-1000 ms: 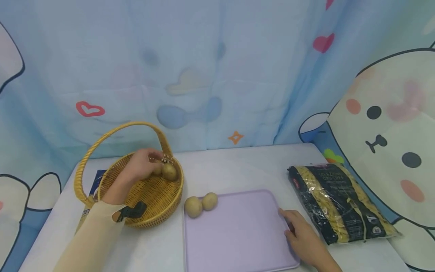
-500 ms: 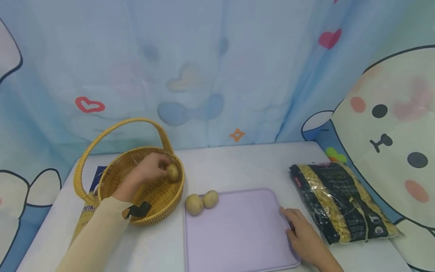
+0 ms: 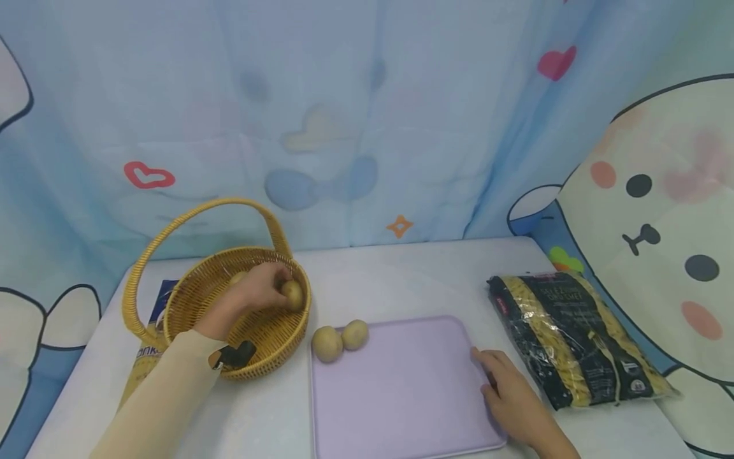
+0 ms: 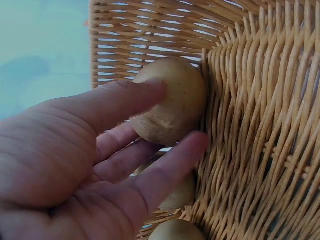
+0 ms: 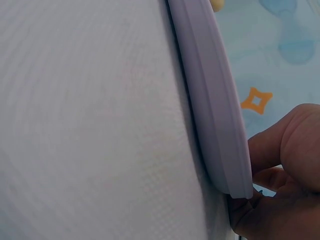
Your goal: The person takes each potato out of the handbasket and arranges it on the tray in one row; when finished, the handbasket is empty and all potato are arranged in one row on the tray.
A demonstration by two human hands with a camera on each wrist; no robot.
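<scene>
Compared with a second ago, the left hand (image 3: 260, 287) is shifted farther toward the right side of the woven basket (image 3: 283, 347), where a speckled, rounded potato (image 4: 182, 102) is held between thumb and partly curled fingers, the index finger spread clear; a grip thus appears to be set, though whether the potato is lifted cannot be told. By the right hand (image 3: 507, 395), its fingers bent at the rim, the smooth lilac tray (image 3: 395, 395) is gripped, and on its far left corner a pair of pale, matte potatoes (image 3: 327, 345) is rested.
</scene>
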